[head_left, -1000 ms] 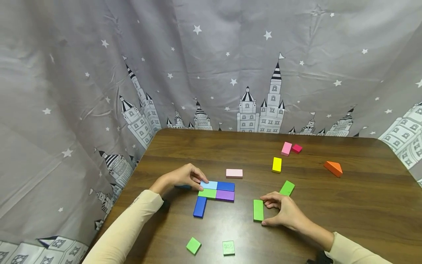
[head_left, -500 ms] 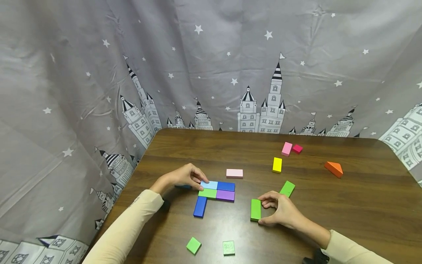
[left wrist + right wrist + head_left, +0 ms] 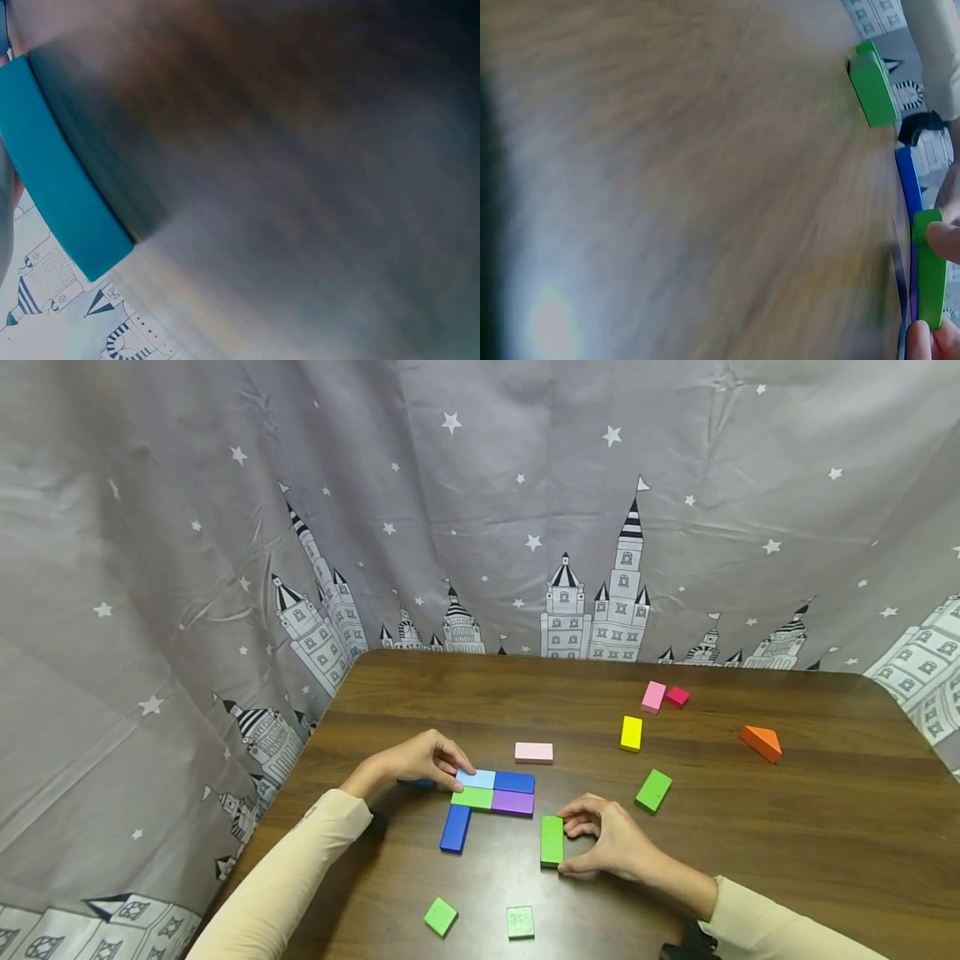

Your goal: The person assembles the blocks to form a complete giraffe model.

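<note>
My left hand (image 3: 420, 758) lies at the left end of a small row of blocks, its thumb and fingers pinching a light blue block (image 3: 480, 779). Against that block sit a dark blue block (image 3: 514, 782), a green block (image 3: 471, 798) and a purple block (image 3: 513, 802). A second dark blue block (image 3: 455, 828) slants below the green one. To the right of the purple block, my right hand (image 3: 609, 842) holds a long green block (image 3: 552, 841) by its two ends, thumb near and fingers far. The right wrist view shows this held green block (image 3: 931, 270) too.
A teal block (image 3: 64, 169) is partly hidden behind the left hand. Two green squares (image 3: 441, 917) lie near the front. Further off are pale pink (image 3: 534, 752), yellow (image 3: 631, 734), pink, red and orange triangular (image 3: 761, 742) blocks, and another green block (image 3: 654, 791).
My right hand has moved left with the green block, closer to the purple block, uncovering the other green block behind it. The left hand has stayed in place.
</note>
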{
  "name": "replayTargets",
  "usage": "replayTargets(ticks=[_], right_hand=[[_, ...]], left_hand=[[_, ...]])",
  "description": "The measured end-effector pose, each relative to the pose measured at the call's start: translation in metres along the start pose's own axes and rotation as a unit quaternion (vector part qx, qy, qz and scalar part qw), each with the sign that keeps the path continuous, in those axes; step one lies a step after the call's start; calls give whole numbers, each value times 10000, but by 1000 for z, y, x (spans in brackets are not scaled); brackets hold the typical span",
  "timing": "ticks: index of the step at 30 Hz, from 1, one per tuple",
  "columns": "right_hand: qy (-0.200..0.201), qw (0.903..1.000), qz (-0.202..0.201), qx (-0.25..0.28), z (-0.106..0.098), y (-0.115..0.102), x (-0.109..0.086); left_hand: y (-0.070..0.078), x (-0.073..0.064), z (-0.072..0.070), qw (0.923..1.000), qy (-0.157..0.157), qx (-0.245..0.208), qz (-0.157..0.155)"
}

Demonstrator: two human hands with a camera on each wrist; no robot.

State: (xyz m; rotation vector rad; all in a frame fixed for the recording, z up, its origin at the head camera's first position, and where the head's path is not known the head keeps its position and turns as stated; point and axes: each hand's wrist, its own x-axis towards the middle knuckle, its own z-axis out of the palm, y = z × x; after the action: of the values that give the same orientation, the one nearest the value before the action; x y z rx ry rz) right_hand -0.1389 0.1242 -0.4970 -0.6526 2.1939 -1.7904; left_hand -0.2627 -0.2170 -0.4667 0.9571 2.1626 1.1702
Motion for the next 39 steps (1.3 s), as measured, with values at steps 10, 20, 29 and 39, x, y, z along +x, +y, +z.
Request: replayTargets(ticks=[10,20,29,39], right_hand=[[106,9991,84,-393,18,0,10],[343,9984,15,-457,29,-3,11],[540,9974,29,-483,34,-2,13],[586,9974,39,-409,35,-1,17]], left_hand=[[-1,1,0,9998,95,-83,-154],[0,0,0,9998,77,-108,-142],[1,0,0,9998,66,-129,-142],[1,0,0,9998,42,-154,-137]])
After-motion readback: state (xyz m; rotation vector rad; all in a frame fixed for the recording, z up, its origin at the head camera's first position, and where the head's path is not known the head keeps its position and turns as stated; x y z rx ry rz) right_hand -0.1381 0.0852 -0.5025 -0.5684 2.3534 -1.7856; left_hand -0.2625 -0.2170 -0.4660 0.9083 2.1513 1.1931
